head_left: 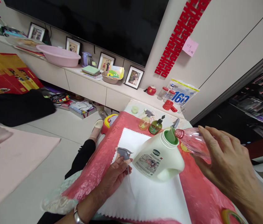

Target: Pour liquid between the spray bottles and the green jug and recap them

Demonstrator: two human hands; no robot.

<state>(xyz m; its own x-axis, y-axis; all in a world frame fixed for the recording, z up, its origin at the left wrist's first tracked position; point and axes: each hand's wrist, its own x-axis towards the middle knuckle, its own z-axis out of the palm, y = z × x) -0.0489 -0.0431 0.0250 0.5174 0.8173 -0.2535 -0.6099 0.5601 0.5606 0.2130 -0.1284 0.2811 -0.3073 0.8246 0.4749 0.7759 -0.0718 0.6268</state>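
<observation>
My right hand (224,158) is wrapped round a clear pinkish bottle (195,141), tipped on its side. The bottle's mouth meets the green spout in the neck of a large pale green detergent jug (160,158); whether liquid flows I cannot tell. The jug stands on a white cloth (154,202), its handle toward me. Between the fingers of my left hand (118,171) is a grey trigger sprayer head (124,153), its thin clear tube hanging down. Behind the jug are an amber spray bottle (144,122) and a green pump bottle (156,126).
A red plastic cover (94,180) lies over the table under the cloth. A roll of tape (231,216) sits near its right front. Behind, a long cabinet holds a pink basin (58,56), framed photos and jars. Another person's leg (82,158) is at the table's left.
</observation>
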